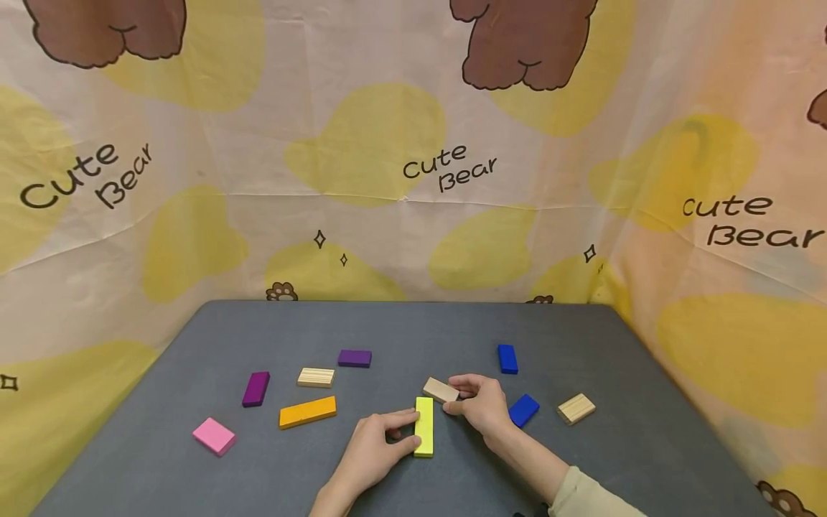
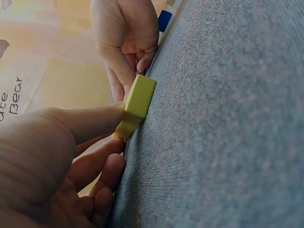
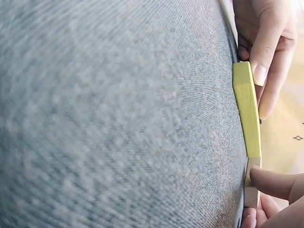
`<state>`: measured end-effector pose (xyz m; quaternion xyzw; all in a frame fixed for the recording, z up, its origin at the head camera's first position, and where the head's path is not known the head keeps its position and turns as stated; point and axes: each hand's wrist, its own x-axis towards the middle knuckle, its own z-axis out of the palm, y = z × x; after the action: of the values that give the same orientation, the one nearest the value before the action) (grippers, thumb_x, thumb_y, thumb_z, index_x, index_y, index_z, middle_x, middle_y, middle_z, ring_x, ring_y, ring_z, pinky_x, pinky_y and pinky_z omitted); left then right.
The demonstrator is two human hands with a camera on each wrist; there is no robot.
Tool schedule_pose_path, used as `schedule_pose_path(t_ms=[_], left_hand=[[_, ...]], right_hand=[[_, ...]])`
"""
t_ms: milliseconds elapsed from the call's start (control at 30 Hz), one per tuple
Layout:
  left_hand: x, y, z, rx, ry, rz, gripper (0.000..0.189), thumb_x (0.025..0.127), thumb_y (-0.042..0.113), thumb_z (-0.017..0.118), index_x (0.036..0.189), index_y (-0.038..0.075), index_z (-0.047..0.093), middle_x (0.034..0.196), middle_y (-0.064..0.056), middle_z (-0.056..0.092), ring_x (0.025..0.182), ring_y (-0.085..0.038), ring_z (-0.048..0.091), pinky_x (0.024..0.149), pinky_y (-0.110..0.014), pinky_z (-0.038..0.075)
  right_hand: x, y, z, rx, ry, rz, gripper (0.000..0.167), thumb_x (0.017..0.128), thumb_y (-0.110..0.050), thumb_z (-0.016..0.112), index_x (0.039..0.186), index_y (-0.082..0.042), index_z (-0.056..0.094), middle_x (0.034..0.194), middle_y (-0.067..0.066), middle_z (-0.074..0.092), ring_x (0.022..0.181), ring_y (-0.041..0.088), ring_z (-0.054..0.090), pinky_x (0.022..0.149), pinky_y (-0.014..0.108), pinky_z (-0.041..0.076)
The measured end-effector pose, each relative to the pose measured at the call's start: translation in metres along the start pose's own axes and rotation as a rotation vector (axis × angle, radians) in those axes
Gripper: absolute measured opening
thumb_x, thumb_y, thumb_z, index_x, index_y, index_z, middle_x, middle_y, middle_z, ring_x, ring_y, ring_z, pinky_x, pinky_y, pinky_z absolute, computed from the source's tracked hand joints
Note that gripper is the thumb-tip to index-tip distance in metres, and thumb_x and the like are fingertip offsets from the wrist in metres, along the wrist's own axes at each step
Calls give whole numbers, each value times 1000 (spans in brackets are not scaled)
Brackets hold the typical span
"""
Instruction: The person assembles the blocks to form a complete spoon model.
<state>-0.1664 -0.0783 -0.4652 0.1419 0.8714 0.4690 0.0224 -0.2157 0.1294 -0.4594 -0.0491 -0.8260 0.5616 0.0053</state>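
Note:
A long yellow block (image 1: 423, 428) lies lengthwise near the front middle of the table. Thumb and index finger of my left hand (image 1: 373, 446) grip it along its left side; the left wrist view shows the thumb against the yellow block (image 2: 140, 99). At its far end sits a plain wooden block (image 1: 439, 390), slanted to it in the head view. My right hand (image 1: 483, 408) pinches this wooden block at its right end, covering part of it. In the right wrist view the wooden block (image 3: 251, 197) meets the yellow block's end.
To the left lie an orange block (image 1: 307, 413), a pink block (image 1: 215, 436), two purple blocks (image 1: 255, 389) and a striped wooden block (image 1: 316, 378). Two blue blocks (image 1: 507, 359) and another wooden block (image 1: 576, 408) are on the right. Patterned cloth (image 1: 388, 237) hangs around the grey table (image 1: 161, 474).

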Motion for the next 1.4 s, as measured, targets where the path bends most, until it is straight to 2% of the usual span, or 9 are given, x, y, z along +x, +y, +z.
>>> schedule_pose_path(t_ms=[133,400,467,700,867,1000,1133,1400], left_hand=[[-1,0,-1,-11,-1,6,39,84,23,80,120,13,73,120,1,68,87,-12,59,73,-31,49],[0,-1,-2,-15,-8,-1,39,84,24,80,120,14,73,119,2,68,86,-12,59,72,-32,48],[0,-1,-2,-14,-9,-2,39,84,25,79,121,14,73,119,2,68,86,-12,58,72,-32,48],[1,-1,-1,-12,-13,3,38,85,26,79,121,15,73,119,4,68,86,-11,58,73,-33,48],[1,-2,0,-1,-8,-8,38,85,26,79,121,16,73,118,6,69,85,-10,57,73,-32,47],[0,-2,1,10,1,2,38,85,26,79,121,15,73,119,4,68,86,-10,58,73,-32,48],[0,-1,2,21,4,-4,38,85,26,78,121,15,73,120,4,68,87,-11,59,74,-32,49],[1,-1,2,36,-11,-19,37,86,25,78,122,15,73,120,5,68,91,-11,61,77,-35,50]], right_hand=[[0,1,0,-3,-2,-5,40,69,5,86,106,-4,74,99,6,66,91,23,57,80,36,50],[6,0,-1,-88,-17,-111,37,69,5,86,103,-5,75,97,3,70,88,21,60,81,39,52],[11,-2,-2,-85,-48,-142,36,71,5,85,104,-6,75,98,2,70,89,20,60,81,38,51],[28,-18,-7,-58,-243,-266,34,76,1,82,108,-5,74,101,2,71,88,21,61,78,36,50],[35,-23,-7,-110,-302,-303,32,76,-1,83,107,-6,74,102,1,71,88,20,59,77,34,50],[38,-16,-7,-151,-382,-310,31,77,1,81,107,-3,74,98,2,70,85,19,59,74,31,51],[40,-8,-9,-116,-472,-273,28,83,0,76,110,-3,72,98,4,68,86,19,58,74,30,51],[41,-5,-10,-4,-516,-182,27,87,0,71,115,-1,69,100,8,65,89,21,56,75,33,49]])
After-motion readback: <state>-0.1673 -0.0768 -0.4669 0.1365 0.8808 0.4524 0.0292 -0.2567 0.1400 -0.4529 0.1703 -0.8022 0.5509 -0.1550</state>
